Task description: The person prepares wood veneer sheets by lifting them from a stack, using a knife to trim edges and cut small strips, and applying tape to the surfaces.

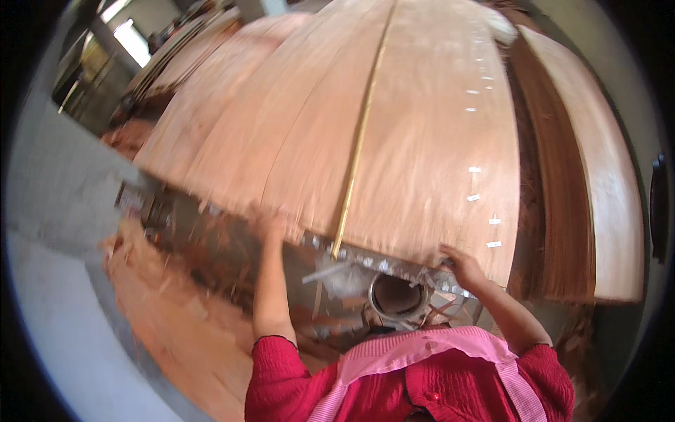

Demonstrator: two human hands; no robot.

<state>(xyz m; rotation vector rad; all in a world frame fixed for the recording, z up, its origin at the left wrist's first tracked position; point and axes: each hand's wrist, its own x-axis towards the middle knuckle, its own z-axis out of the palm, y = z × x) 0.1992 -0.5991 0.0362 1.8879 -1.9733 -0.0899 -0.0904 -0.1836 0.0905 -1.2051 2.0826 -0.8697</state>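
Note:
Broad sheets of thin wood veneer (422, 141) lie side by side on a table in front of me. A long narrow yellow strip (359, 144) runs away from me across them. Short white tape pieces (473, 197) dot the right part. At the near edge, my left hand (269, 221) is over the veneer, its fingers smeared by motion. My right hand (463, 267) is closed at the near right corner, with a small dark thing at its fingers that I cannot make out. The table's near edge (380, 264) is crusted with whitish scraps.
A round metal-rimmed container (374, 299) stands below the table edge, close to my body. To the right is a long stack of veneer (562, 162). Torn veneer offcuts (183, 323) cover the floor at lower left, beside a grey wall (77, 183). More stacked sheets (190, 56) are at the far left.

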